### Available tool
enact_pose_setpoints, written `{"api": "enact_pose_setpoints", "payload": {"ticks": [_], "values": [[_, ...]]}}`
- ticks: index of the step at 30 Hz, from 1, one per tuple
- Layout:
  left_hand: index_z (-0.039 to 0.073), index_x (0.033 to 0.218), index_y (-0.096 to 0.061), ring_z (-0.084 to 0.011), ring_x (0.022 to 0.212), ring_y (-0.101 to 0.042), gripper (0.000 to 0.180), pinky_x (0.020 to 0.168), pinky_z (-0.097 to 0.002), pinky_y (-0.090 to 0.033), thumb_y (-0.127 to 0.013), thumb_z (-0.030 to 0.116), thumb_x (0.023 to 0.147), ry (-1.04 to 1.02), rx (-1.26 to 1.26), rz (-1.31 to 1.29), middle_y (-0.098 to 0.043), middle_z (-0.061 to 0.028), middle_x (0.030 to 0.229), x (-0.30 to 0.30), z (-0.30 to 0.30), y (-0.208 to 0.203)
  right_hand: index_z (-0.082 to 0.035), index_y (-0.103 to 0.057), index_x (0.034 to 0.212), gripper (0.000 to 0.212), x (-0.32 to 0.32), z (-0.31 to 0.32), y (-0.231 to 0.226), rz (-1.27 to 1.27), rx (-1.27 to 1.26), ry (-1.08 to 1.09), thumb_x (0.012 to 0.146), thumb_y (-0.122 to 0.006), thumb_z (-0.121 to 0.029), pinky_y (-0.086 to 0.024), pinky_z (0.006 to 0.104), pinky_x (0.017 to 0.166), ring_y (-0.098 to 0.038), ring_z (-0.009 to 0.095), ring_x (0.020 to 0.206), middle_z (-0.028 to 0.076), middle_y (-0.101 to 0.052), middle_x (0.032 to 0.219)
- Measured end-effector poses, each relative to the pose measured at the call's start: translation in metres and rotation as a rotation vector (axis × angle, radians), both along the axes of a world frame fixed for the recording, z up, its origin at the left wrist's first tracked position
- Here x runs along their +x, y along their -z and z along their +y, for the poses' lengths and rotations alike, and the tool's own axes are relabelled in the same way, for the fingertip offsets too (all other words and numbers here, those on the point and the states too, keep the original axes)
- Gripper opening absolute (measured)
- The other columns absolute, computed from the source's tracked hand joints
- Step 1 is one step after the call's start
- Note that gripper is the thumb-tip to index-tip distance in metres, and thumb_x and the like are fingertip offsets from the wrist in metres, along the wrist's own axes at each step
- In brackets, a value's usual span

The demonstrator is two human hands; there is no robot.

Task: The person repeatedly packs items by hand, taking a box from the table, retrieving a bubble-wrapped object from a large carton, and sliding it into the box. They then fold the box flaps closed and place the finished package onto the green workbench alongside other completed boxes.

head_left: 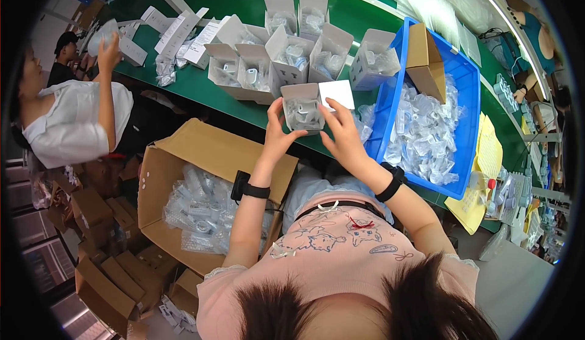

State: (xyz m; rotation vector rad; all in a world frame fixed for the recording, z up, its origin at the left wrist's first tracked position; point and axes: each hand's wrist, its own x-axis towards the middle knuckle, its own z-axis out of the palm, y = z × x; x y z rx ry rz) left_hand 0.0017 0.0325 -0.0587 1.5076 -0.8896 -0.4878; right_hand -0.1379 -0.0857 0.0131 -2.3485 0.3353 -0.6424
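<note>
My left hand (278, 134) grips the left side of a small open white box (300, 91), its thumb along the near edge. On the opposite side, my right hand (342, 134) holds the same box, fingers by a white flap or card (339, 93) that sticks out to the right. Inside the box lie clear plastic-wrapped pieces (304, 113); their exact kind is hard to make out. The box is at the near edge of the green table (183, 87). Just beyond stand several similar open white boxes (256, 82) with bagged pieces in them.
To the right, a blue bin (473, 96) holds many clear bagged parts and an open brown carton (426, 59). A large cardboard box (159, 218) of plastic-wrapped parts is at my left. Another person (79, 120) works at the far left. Yellow sheets (487, 151) lie right of the bin.
</note>
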Motion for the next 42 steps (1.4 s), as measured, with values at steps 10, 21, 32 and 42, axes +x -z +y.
{"api": "enact_pose_setpoints", "payload": {"ticks": [10, 21, 32, 42], "values": [[0.005, 0.115, -0.039, -0.0286, 0.118, -0.039, 0.053, 0.095, -0.0383, -0.038, -0.066, 0.003, 0.069, -0.117, -0.149, -0.004, -0.035, -0.0147, 0.129, -0.005, 0.006, -0.009, 0.003, -0.052, 0.106, 0.045, 0.043, 0.001, 0.004, 0.244, -0.533, -0.288, 0.070, -0.063, -0.022, -0.025, 0.0430, 0.102, -0.044, 0.028, 0.109, 0.014, -0.048, 0.112], [0.000, 0.086, -0.055, -0.0281, 0.095, -0.052, 0.018, 0.073, -0.0337, -0.045, -0.061, -0.002, 0.070, -0.345, 0.294, -0.480, -0.044, -0.0150, 0.108, -0.015, -0.010, -0.039, 0.001, -0.057, 0.098, 0.037, 0.029, -0.011, -0.004, 0.155, -0.494, -0.151, 0.068, -0.061, -0.019, -0.023, 0.0509, 0.100, -0.037, 0.033, 0.115, 0.011, -0.049, 0.107], [0.000, 0.110, -0.052, -0.0326, 0.108, -0.045, 0.040, 0.090, -0.0376, -0.039, -0.061, 0.002, 0.071, -0.261, -0.147, 0.113, -0.042, -0.0161, 0.121, -0.004, -0.001, -0.033, 0.000, -0.053, 0.106, 0.040, 0.034, -0.007, 0.009, 0.120, -0.320, -0.147, 0.067, -0.060, -0.005, -0.029, 0.0459, 0.098, -0.034, 0.036, 0.117, 0.013, -0.046, 0.111], [0.004, 0.124, -0.045, -0.0333, 0.123, -0.032, 0.047, 0.098, -0.0399, -0.031, -0.056, 0.005, 0.077, 0.028, 0.055, -0.585, -0.041, -0.0111, 0.130, 0.005, 0.012, -0.011, -0.001, -0.038, 0.123, 0.054, 0.015, 0.009, 0.015, -0.009, 0.138, -0.111, 0.072, -0.057, -0.002, -0.032, 0.0413, 0.097, -0.035, 0.036, 0.119, 0.020, -0.037, 0.126]]}}
